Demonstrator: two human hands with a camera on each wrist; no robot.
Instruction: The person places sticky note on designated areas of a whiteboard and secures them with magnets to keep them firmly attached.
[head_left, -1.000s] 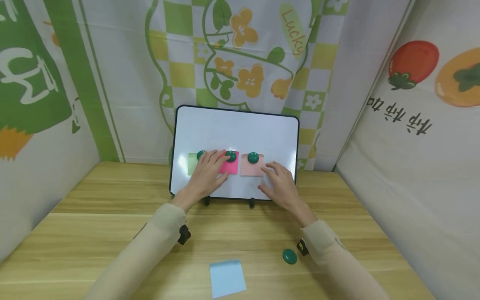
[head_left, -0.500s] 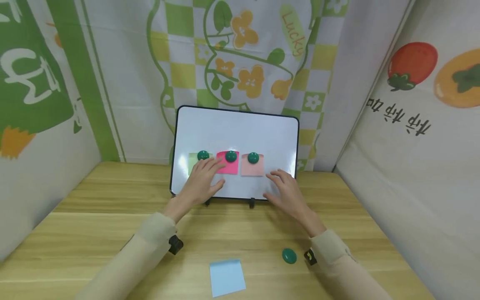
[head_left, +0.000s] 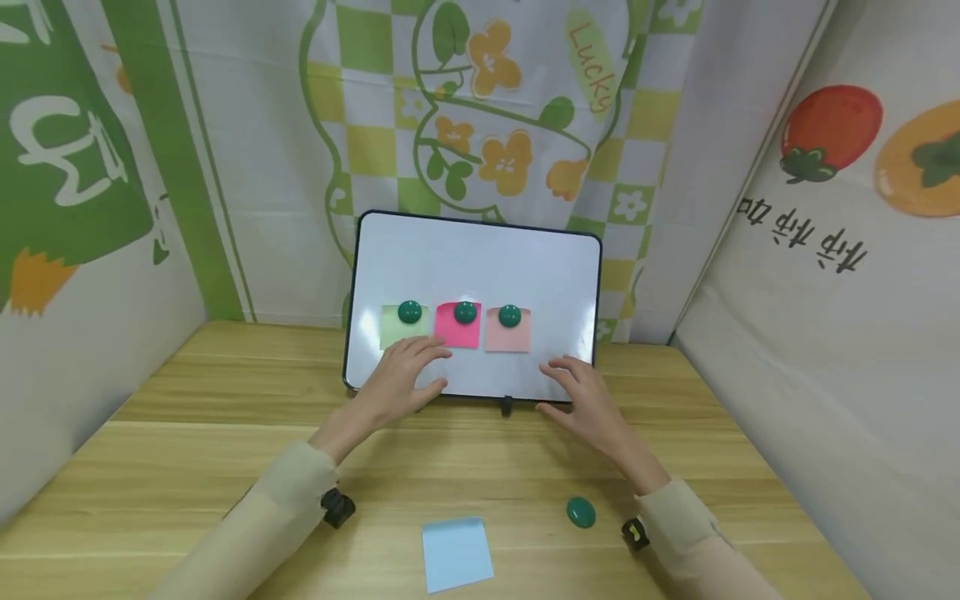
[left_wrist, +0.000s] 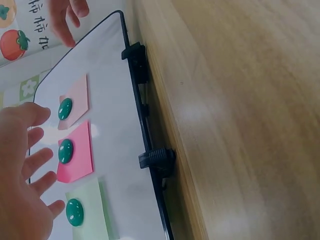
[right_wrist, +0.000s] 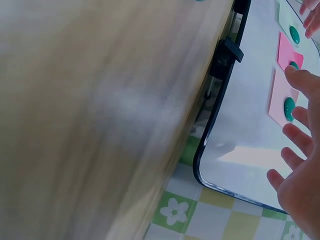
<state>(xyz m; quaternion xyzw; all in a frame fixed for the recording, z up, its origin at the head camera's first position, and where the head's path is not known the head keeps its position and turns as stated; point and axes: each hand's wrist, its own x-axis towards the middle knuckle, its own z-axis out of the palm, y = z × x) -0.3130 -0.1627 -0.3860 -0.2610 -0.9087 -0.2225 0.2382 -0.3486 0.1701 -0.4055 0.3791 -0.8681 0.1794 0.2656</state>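
Note:
A whiteboard (head_left: 480, 258) with a black frame stands at the back of the table. In a row on it hang a green sticky note (head_left: 393, 335), a hot pink sticky note (head_left: 459, 336) and a pale pink sticky note (head_left: 508, 340), each under a round green magnet (head_left: 510, 316). My left hand (head_left: 401, 379), fingers spread and holding nothing, is in front of the board's lower left, just below the green note. My right hand (head_left: 588, 404) is at the lower right, its fingers loosely bent with nothing in them. The left wrist view shows the magnets and notes beyond the left fingers (left_wrist: 37, 162).
On the table near the front lie a light blue sticky note (head_left: 457, 554) and, to its right, a loose green magnet (head_left: 581, 512). Black stand clips (left_wrist: 157, 159) support the board's lower edge. A printed curtain (head_left: 255, 167) hangs behind, with printed sheets on both sides.
Both hands have drawn back from the board, the left down from the notes and the right down and outward. The green note and its magnet have come into fuller view.

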